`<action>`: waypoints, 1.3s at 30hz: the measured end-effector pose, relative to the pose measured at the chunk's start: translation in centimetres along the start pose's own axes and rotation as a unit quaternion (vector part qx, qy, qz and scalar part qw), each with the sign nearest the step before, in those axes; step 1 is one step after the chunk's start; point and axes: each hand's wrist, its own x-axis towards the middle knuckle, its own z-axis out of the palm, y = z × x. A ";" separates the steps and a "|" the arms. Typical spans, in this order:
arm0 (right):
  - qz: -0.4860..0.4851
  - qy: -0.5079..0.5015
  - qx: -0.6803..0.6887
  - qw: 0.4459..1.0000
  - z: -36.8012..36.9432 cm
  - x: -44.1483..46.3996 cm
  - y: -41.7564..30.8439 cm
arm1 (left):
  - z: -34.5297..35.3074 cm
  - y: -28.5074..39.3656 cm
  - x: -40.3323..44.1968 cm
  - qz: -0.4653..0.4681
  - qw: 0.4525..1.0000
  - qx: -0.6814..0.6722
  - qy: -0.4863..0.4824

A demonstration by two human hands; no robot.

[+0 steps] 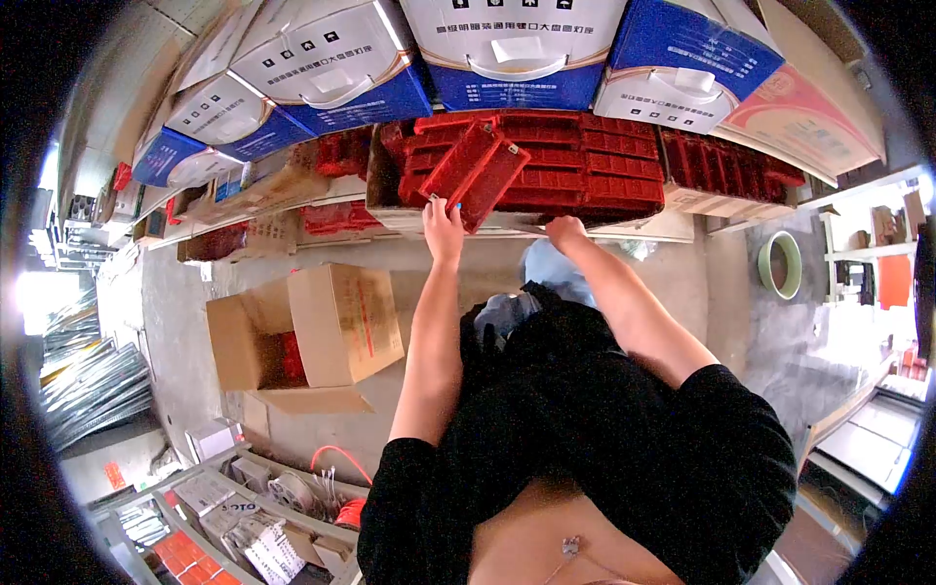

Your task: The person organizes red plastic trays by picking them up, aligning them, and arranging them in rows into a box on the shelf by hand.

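Two long red trays [497,183], side by side and tilted, or perhaps one tray in two halves, hard to tell which; held above the front edge of one open cardboard box [395,216] at the top centre. Inside that box, a red stack [621,164], too tightly packed to count. Four blue-and-white cartons [512,83] in a row above, plus one pink-and-cream carton [790,122] at their right end. One brown floor carton [346,322] to the left, flaps open, some red inside. One pale green ring [780,265] well off to the right; one cable reel [292,493] at lower left. In the way, part of the red stack hidden behind the raised trays. Left hand [444,232] reaching forward, arm nearly straight, thumb and fingers closed on the trays' near end. Right hand [565,232] at the box's front edge, elbow out to the side, fingers curled; impossible to tell whether gripping cardboard or merely resting there.
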 end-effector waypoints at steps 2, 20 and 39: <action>0.005 -0.011 -0.007 1.000 0.0 -1.0 -0.2 | 0.5 0.1 0.1 0.002 1.000 -0.014 0.006; -0.073 -0.007 0.043 0.996 4.6 -1.5 0.7 | 3.0 3.4 3.5 0.040 0.998 -0.028 -0.028; -0.140 -0.122 0.204 0.961 6.6 0.4 2.3 | 6.8 3.5 6.6 0.070 0.991 -0.063 -0.094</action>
